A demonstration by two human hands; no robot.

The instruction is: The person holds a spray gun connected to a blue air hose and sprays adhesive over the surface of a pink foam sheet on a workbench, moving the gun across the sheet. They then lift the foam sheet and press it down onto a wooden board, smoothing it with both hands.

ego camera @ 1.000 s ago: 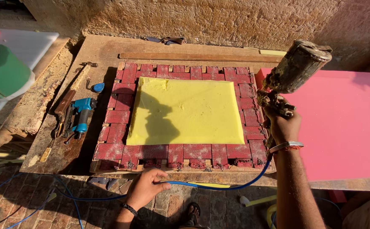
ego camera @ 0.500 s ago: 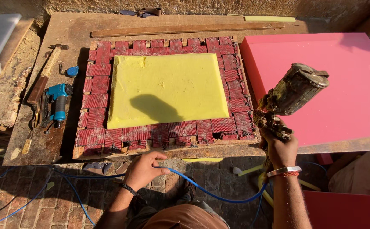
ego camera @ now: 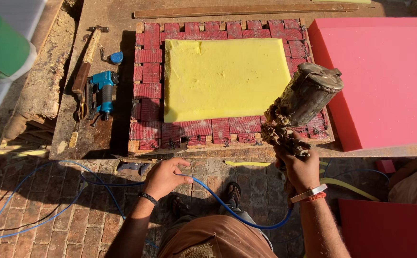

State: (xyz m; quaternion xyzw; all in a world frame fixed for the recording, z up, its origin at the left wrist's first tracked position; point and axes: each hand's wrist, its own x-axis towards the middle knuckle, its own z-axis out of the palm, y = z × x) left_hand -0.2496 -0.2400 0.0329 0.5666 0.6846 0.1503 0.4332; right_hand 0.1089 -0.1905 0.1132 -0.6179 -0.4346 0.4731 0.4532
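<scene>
My right hand [ego camera: 298,168] grips the handle of a glue-caked spray gun [ego camera: 300,102], its cup tilted over the near right corner of a wooden frame laced with red webbing [ego camera: 148,71]. A yellow foam sheet [ego camera: 225,76] lies on that webbing. My left hand [ego camera: 163,177] is below the table edge, fingers curled around the blue air hose [ego camera: 227,205] that runs to the gun.
A large pink foam slab [ego camera: 385,76] lies right of the frame. Left of it are a blue pneumatic stapler [ego camera: 104,93], a hammer [ego camera: 85,71] and a small blue cap [ego camera: 116,58]. A green tub [ego camera: 0,50] stands far left. Hose loops lie on the brick floor [ego camera: 41,210].
My view has shifted nearer and lower over the table edge. The spray gun has come down toward the frame's near right corner, and my left hand has moved along the hose.
</scene>
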